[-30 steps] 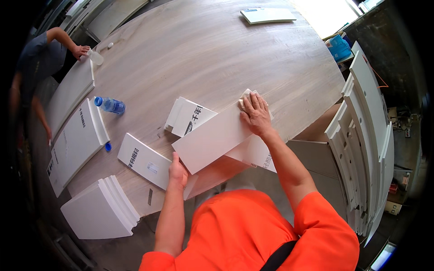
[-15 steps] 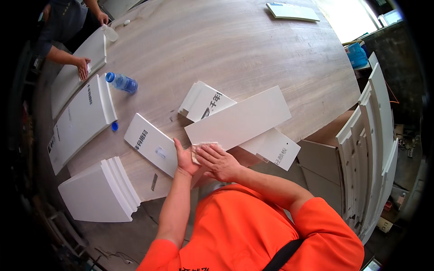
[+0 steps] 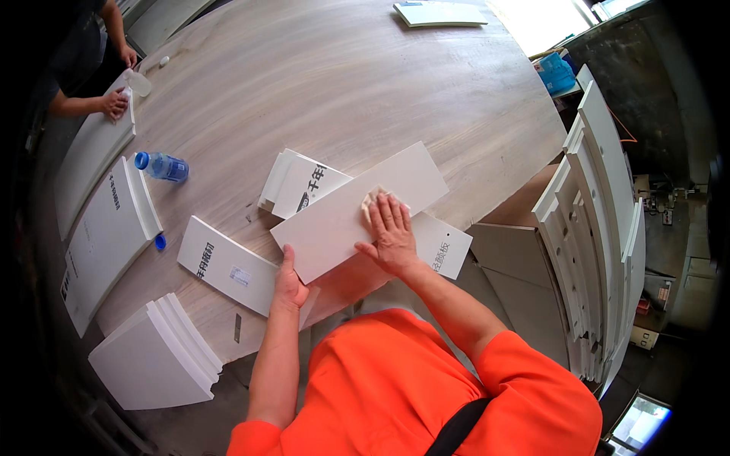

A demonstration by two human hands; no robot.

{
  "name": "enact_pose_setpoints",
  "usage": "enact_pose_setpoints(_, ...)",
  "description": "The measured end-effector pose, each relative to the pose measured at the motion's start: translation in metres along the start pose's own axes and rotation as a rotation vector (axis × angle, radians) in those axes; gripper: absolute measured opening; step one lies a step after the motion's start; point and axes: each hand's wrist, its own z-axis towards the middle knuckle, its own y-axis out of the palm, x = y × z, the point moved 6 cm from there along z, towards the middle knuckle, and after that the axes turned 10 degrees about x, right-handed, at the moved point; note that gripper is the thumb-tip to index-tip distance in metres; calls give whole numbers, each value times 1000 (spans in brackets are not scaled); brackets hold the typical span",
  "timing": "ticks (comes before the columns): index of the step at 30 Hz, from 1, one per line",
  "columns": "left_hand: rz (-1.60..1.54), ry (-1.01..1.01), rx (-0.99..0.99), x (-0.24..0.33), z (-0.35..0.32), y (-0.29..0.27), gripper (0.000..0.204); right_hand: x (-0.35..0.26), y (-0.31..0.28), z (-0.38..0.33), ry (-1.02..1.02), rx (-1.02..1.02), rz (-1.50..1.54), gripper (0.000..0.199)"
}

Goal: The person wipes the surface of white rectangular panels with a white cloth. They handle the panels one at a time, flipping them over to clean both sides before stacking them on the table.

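Note:
A long plain white board (image 3: 327, 232) lies slanting across other printed white boards (image 3: 293, 171) near the table's front edge. My right hand (image 3: 391, 235) is laid over a crumpled pale cloth (image 3: 370, 199), pressing it against the board's upper face. At the board's near left corner, my left hand (image 3: 288, 287) grips the edge with its thumb on the near side; its other fingers are partly hidden. Just left of that hand rests another printed white board (image 3: 228, 266) with a small label.
A blue-capped bottle (image 3: 162, 166), a loose blue cap (image 3: 160, 242) and a small metal strip (image 3: 237, 328) lie on the table (image 3: 365, 91). White panels are stacked at left (image 3: 152, 357) and right (image 3: 593, 213). Across the table, another person's hand (image 3: 114, 105) rests on a white panel.
My right hand has slid the cloth from the board's near left corner up and right to about its middle. My left hand has parted from the right and holds the corner. The view has shifted.

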Motion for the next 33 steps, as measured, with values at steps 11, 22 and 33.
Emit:
enact_pose_setpoints(11, 153, 143, 125, 5, 1, -6, 48, -12, 11, 47, -188, -34, 61, 105)
enact_pose_setpoints(22, 151, 132, 158, 1, -17, 8, 45, 19, 3, 51, -52, -129, 40, 119)
enact_pose_setpoints(33, 158, 154, 166, -2, -17, 4, 45, 75, -19, 92, 272, 50, -64, 119)
